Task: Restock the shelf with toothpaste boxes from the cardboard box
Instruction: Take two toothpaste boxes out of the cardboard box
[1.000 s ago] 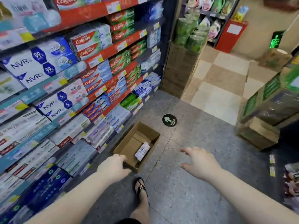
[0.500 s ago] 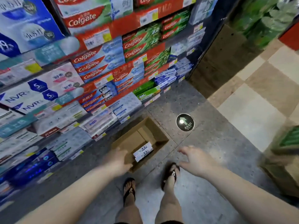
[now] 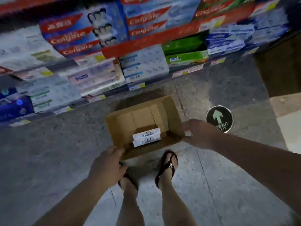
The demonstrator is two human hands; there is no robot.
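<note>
Down low, reaching with both bare forearms toward the open cardboard box (image 3: 114, 129) on the floor (image 3: 48, 152), just in front of the bottom shelf (image 3: 146, 39). Holding the left grip (image 3: 107, 165) knuckles-up at the near left corner, touching the rim; cannot tell whether grasping or merely resting, with the fingertips tucked out of sight under the back of the hand. Curling the right grip (image 3: 200, 134) round the near right corner, clenched on the cardboard wall. Hard to read much of the shelving through the blur beyond "Colgate" on red-and-blue cartons (image 3: 71, 36); most of the left foot hidden behind the left grip, only the right flip-flop (image 3: 166, 168) seen whole. Lying flat on the box bottom, close to the near wall: two white toothpaste boxes (image 3: 146, 137), touching side by side, long axes running left to right, parallel to that wall. Just right of the box, a round arrow floor sticker (image 3: 219, 119), lower edge behind the right forearm.
</note>
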